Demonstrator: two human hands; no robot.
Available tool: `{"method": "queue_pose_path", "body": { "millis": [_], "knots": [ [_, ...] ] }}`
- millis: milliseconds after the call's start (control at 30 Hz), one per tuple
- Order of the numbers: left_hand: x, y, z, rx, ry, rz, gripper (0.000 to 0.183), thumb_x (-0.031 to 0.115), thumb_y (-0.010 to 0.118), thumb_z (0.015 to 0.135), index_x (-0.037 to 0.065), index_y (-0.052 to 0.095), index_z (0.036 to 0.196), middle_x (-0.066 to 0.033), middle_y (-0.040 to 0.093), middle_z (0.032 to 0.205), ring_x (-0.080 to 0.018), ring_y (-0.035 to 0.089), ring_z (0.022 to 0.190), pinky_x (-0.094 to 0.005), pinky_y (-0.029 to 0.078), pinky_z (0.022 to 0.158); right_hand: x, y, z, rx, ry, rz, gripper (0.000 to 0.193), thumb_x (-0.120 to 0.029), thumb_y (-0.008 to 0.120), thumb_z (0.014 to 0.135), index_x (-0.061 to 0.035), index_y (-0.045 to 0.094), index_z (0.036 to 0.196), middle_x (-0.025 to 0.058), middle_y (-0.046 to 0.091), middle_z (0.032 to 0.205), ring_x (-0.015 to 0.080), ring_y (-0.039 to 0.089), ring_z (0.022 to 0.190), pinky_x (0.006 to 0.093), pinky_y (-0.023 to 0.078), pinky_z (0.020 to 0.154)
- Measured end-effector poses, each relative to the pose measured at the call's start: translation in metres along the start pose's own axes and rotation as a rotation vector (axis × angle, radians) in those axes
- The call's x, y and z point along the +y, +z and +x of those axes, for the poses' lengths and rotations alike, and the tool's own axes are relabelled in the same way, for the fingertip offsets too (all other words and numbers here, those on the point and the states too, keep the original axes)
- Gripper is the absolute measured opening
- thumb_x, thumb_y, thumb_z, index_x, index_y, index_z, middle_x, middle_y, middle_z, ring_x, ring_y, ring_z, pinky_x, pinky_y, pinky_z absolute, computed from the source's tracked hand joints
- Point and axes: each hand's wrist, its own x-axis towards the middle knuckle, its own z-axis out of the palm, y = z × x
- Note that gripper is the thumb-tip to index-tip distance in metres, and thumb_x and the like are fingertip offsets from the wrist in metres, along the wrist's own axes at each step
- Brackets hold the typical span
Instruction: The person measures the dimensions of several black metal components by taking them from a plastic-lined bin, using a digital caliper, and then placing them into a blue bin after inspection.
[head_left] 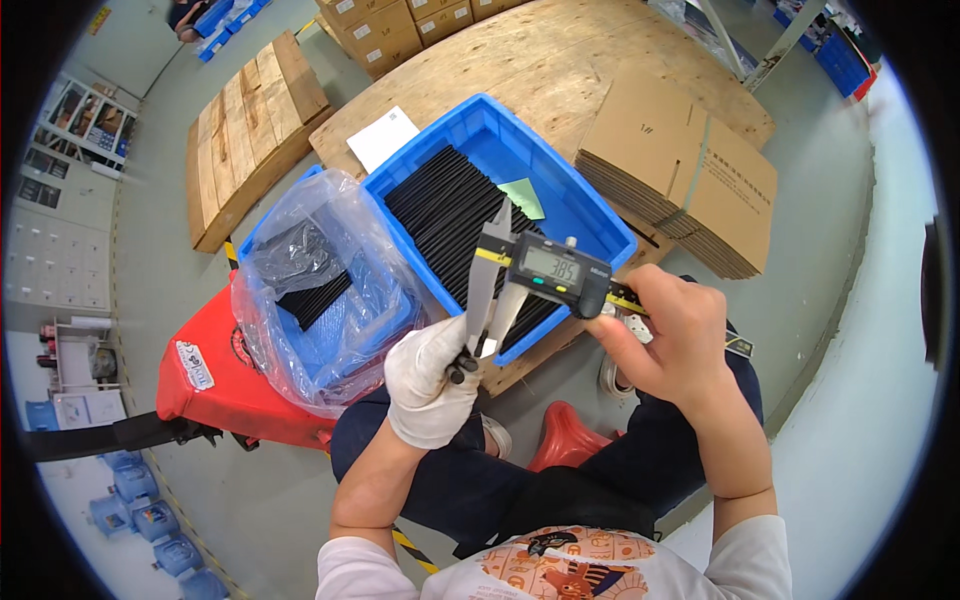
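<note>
My left hand (425,390), in a white glove, is closed round a few short black rods (462,368) whose ends stick out by the thumb. My bare right hand (675,335) grips a digital caliper (555,272) by its beam, thumb below the display. The caliper's jaws point down towards the left hand and meet it at the rods; the exact contact is hidden by the glove. Behind the caliper is a blue bin (600,215) with many long black rods (440,215) lying side by side and a green paper slip (522,197).
Left of it, another blue bin lined with a clear plastic bag (385,275) holds more black rods (315,298), above a red machine body (205,360). Flat strapped cartons (690,150) and a white sheet (375,143) lie on the wooden board (500,55). A red stool (568,432) is below.
</note>
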Motion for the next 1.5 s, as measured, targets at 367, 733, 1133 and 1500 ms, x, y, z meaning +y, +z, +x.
{"method": "queue_pose_path", "body": {
  "millis": [367, 733, 1133, 1500],
  "knots": [
    [0.007, 0.001, 0.004, -0.183, -0.137, -0.268, 0.025, 0.01, 0.054, 0.087, -0.004, 0.053, 0.108, -0.0116, 0.065, 0.089, -0.0166, 0.062, 0.079, -0.0264, 0.048, 0.07, 0.002, -0.002, 0.001, -0.023, -0.048, 0.022, 0.025, -0.024, 0.067, 0.069, -0.0041, 0.053, 0.075, 0.0068, 0.051, 0.056, 0.0219, 0.05, 0.044, 0.0281, 0.036, 0.04],
    [0.009, -0.005, 0.009, -0.372, -0.079, -0.284, 0.02, 0.007, 0.057, 0.083, 0.002, 0.059, 0.103, -0.0086, 0.064, 0.082, -0.0192, 0.063, 0.071, -0.0261, 0.048, 0.064, 0.005, -0.012, 0.004, -0.042, -0.075, -0.064, 0.031, -0.03, 0.07, 0.065, -0.0072, 0.049, 0.065, 0.005, 0.047, 0.052, 0.0221, 0.046, 0.041, 0.0293, 0.032, 0.038],
    [0.013, -0.008, 0.012, -0.453, -0.156, -0.343, 0.024, 0.019, 0.061, 0.082, 0.006, 0.06, 0.103, -0.0077, 0.066, 0.08, -0.0186, 0.064, 0.07, -0.0258, 0.049, 0.062, 0.007, -0.014, 0.001, -0.073, -0.102, -0.016, 0.025, -0.024, 0.067, 0.063, -0.0059, 0.053, 0.072, 0.0056, 0.051, 0.056, 0.0226, 0.049, 0.044, 0.029, 0.035, 0.04],
    [0.012, -0.005, 0.01, -0.485, -0.223, -0.448, 0.022, 0.016, 0.059, 0.084, 0.006, 0.059, 0.103, -0.0061, 0.066, 0.08, -0.017, 0.065, 0.075, -0.0246, 0.05, 0.066, 0.007, -0.015, 0.003, 0.006, -0.135, -0.099, 0.035, -0.035, 0.071, 0.062, -0.0079, 0.048, 0.061, 0.0043, 0.041, 0.048, 0.021, 0.042, 0.038, 0.0296, 0.03, 0.037]
  ]
}}
